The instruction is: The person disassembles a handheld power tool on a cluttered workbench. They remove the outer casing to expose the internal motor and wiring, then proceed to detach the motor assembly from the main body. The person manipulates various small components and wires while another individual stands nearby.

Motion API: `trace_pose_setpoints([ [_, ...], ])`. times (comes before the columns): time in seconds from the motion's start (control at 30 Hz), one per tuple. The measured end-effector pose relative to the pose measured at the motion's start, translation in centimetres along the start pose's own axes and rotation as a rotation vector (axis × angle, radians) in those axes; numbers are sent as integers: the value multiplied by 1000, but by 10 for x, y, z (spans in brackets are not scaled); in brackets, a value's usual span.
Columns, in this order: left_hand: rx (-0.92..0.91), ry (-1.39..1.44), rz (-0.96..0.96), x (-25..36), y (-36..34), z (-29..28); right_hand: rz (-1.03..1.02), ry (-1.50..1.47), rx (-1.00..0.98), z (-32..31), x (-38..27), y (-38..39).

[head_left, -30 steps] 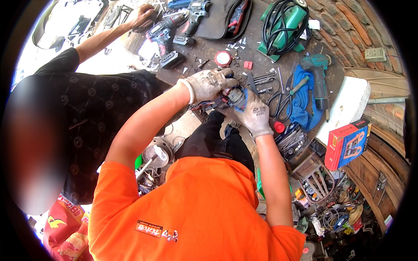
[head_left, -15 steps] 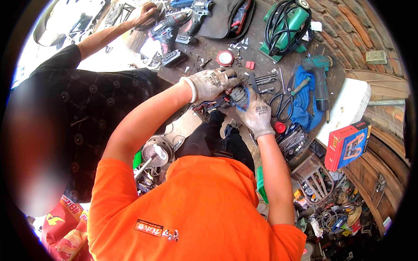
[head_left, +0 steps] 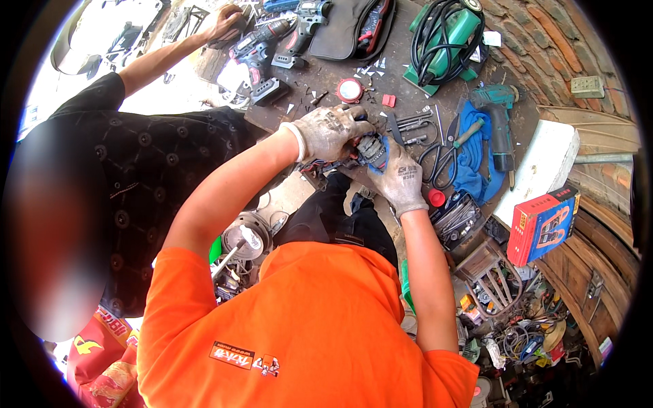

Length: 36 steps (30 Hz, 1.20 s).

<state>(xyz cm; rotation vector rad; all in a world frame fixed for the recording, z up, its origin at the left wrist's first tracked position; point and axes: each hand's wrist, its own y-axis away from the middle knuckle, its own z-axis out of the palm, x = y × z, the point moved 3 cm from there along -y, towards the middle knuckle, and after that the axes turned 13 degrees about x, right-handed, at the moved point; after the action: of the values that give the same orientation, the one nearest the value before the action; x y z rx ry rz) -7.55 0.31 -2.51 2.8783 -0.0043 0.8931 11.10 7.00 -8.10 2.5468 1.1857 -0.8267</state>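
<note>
At the near edge of the workbench, my two gloved hands hold a grey, ridged, round part (head_left: 371, 149) that looks like a power tool's gearbox. My left hand (head_left: 331, 133) curls its fingers over the part's left side. On the other side, my right hand (head_left: 400, 178) grips it, thumb and fingers wrapped round. Dark pieces with wires lie under my left hand, partly hidden. Just beyond sit hex keys (head_left: 413, 122), a red-rimmed round disc (head_left: 349, 90) and a small red piece (head_left: 388, 100).
Cordless drills (head_left: 260, 61), an open tool case (head_left: 340, 30) and a green machine wrapped in black cable (head_left: 445, 47) stand farther back. Scissors (head_left: 445, 166), a blue cloth (head_left: 474, 180) and a teal power tool (head_left: 501, 129) lie right. Another person's hand (head_left: 223, 24) rests far left.
My left hand has closed in slightly around the grey part, and both hands have shifted a little. The bench things look the same.
</note>
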Motion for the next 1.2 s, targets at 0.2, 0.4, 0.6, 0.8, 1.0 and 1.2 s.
trace_pose_setpoints([
  [0.2, 64, -5, 18, -5, 3, 5, 6, -4, -14, -2, -2, -1],
  [0.4, 45, 88, -55, -6, 4, 1, -16, 28, -21, -5, -4, -4],
  [0.6, 77, 181, -99, -15, 10, 4, -12, 4, -2, -4, 1, -1],
  [0.8, 101, 269, -124, -24, 15, 8, -82, -65, 117, 2, 7, 4],
  [1.0, 113, 370, -181, -30, 18, 11, -90, -156, 198, 0, 7, 6],
  [1.2, 128, 368, -178, -32, 19, 12, -39, -198, 187, 0, 6, 7],
])
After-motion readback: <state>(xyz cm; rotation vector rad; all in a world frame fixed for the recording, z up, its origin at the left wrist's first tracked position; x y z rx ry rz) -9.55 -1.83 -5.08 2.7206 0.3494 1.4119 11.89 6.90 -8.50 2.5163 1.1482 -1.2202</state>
